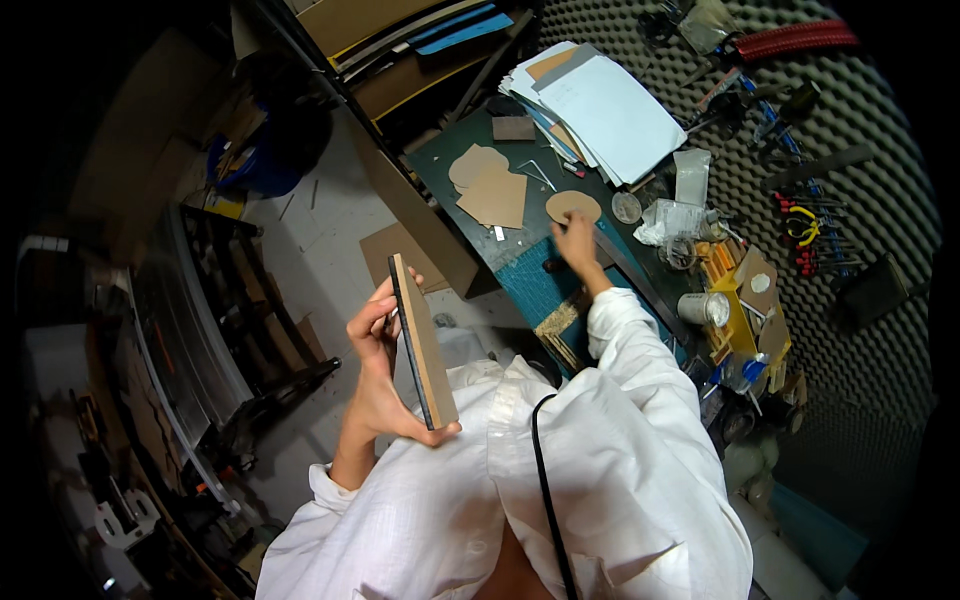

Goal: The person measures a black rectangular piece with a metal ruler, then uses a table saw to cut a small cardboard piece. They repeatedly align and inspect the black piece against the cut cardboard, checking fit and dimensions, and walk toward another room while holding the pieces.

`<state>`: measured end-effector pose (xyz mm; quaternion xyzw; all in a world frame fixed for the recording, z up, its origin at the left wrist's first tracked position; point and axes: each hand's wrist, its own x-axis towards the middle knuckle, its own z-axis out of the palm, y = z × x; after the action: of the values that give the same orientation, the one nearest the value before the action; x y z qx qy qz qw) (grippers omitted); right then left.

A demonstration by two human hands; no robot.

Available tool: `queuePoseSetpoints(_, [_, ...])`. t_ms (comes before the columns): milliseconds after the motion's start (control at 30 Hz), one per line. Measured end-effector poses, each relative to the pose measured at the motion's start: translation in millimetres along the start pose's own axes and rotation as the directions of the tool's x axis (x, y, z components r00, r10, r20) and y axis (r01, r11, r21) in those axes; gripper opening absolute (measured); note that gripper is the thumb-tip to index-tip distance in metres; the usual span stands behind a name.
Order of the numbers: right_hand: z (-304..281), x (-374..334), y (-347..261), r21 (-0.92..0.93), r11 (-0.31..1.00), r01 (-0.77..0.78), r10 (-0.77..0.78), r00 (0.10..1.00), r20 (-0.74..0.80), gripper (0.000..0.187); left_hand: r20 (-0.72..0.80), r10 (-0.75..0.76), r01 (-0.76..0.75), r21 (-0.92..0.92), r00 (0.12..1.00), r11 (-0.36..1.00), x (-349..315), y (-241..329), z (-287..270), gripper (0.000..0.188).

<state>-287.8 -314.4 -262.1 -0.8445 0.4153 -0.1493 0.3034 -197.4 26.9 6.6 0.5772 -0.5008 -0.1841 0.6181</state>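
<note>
My left hand (372,345) is closed around a flat rectangular wooden board (432,365) with a black layer along one face, held upright on its long edge in front of my shirt. Its fingers grip the far end, and the thumb side lies under the near end. My right hand (577,247) reaches over the workbench, fingers bent down onto the near edge of a brown oval cardboard piece (572,205). Left of that oval, more brown cardboard pieces (497,197) lie overlapping, one with a rounded outline. A teal cutting mat (525,287) lies under my right forearm.
A stack of white sheets (615,110) covers the bench's far side. A metal ruler (640,280), a clear bag (668,222) and a white jar (703,308) are on the right. Tools, including yellow pliers (802,226), hang on the foam-covered wall. A blue bin (255,160) stands at left.
</note>
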Motion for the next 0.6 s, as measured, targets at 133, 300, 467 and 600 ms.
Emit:
queuePoseSetpoints(133, [63, 32, -16, 0.086, 0.958, -0.273, 0.268, 0.961, 0.065, 0.077, 0.037, 0.040, -0.038, -0.041, 0.999, 0.998, 16, 5, -3, 0.130])
queuePoseSetpoints(300, [86, 30, -80, -0.088, 0.845, -0.527, 0.534, 0.842, 0.080, 0.086, -0.018, -0.020, 0.022, 0.112, 1.000, 0.993, 7, 16, -21, 0.125])
queuePoseSetpoints(467, [90, 51, -44, 0.118, 0.791, -0.600, 0.565, 0.791, 0.235, 0.062, -0.064, -0.061, 0.065, 0.069, 0.996, 0.996, 11, 11, -30, 0.127])
queuePoseSetpoints(600, [100, 52, -34, -0.027, 0.866, -0.499, 0.500, 0.861, 0.098, 0.073, -0.051, -0.091, 0.095, 0.078, 0.995, 0.992, 15, 5, -37, 0.128])
